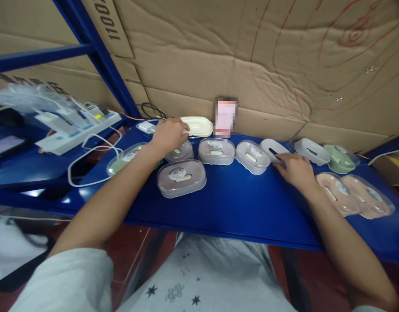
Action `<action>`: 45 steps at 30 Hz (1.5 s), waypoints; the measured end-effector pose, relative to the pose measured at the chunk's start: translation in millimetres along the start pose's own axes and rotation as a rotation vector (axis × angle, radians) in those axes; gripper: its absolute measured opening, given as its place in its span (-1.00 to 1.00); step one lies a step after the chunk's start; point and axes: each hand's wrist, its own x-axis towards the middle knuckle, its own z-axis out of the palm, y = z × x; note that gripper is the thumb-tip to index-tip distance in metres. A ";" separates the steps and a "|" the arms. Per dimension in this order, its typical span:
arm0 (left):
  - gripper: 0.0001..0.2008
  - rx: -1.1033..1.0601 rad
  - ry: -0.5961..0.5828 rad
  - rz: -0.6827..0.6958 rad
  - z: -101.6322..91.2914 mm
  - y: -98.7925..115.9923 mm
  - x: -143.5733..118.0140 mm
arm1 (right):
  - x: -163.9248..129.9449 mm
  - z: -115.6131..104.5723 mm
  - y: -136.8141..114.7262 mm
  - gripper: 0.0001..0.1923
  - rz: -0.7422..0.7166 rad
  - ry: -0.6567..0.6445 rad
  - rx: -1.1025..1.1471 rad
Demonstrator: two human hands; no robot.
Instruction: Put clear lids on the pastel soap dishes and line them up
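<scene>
My left hand point(171, 135) reaches to the back of the blue shelf, its fingers bent over the left end of a cream oval dish point(198, 125). Below that hand, a clear-covered grey oval box point(183, 152) is partly hidden. My right hand point(296, 170) pinches the near right edge of a pale grey oval piece with a dark slot point(271, 146). Directly left of this piece sits another clear-covered grey box point(252, 157), with a round sticker. More grey boxes stand to the left, one at the middle point(216, 146) and one nearer me point(181, 184).
Two peach boxes point(339, 203), a green box point(341, 164) and a slotted grey piece point(312, 149) lie at right. Another green box point(121, 162) is behind my left forearm. A phone point(226, 118) leans on the cardboard wall. White cables run from a power strip point(76, 134).
</scene>
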 end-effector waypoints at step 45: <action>-0.67 -0.047 0.266 0.963 1.1 124.0 -115.5 | -36.3 -66.9 -108.7 -0.79 -0.662 -0.259 0.491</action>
